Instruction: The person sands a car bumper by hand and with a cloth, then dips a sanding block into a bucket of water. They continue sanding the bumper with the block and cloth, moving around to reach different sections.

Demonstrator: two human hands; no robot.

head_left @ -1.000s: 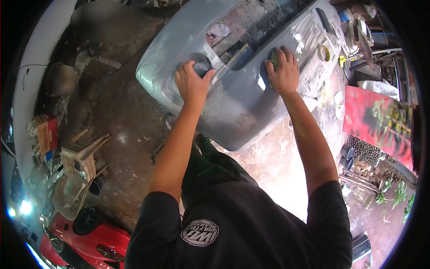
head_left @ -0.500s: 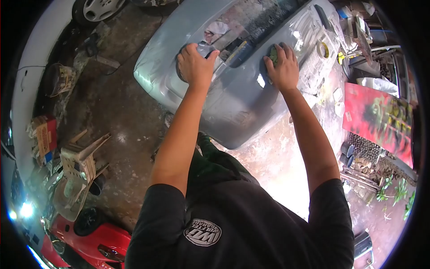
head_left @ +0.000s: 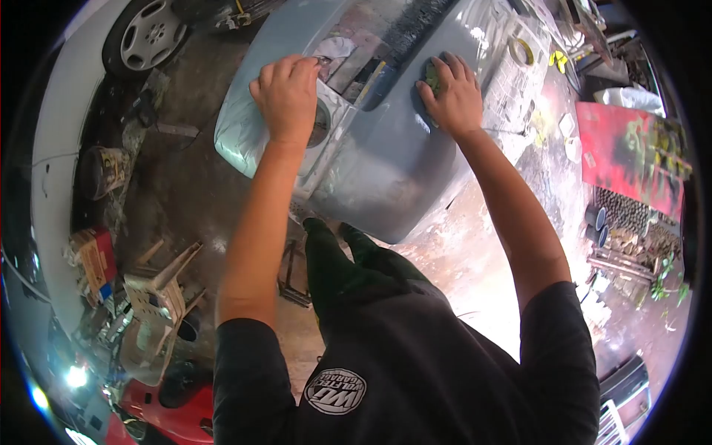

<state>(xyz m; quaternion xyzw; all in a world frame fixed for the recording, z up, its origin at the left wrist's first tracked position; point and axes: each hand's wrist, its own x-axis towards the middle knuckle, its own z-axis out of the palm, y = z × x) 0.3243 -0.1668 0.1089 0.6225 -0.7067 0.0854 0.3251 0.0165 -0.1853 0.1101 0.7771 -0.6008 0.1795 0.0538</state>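
Note:
A grey car bumper (head_left: 378,163) lies in front of me, its surface smooth and scuffed in places. My left hand (head_left: 288,100) grips it at the left with bent fingers, beside a round opening (head_left: 321,126); the fingertips are partly hidden. Under the fingers of my right hand (head_left: 455,96) is a green scouring pad (head_left: 432,78), pressed flat against the bumper's face right of the long central slot. Most of the pad is covered by that hand.
A roll of tape (head_left: 521,51) rests on the bumper's right part. A red panel (head_left: 630,152) lies at the right. To the left are a plastic chair (head_left: 159,297), a bucket (head_left: 104,170), a box (head_left: 95,259) and a car wheel (head_left: 153,33).
My left hand has shifted left and up, off the edge of the round opening. My right hand keeps the pad on the bumper, slightly further left in view. The camera view has also shifted.

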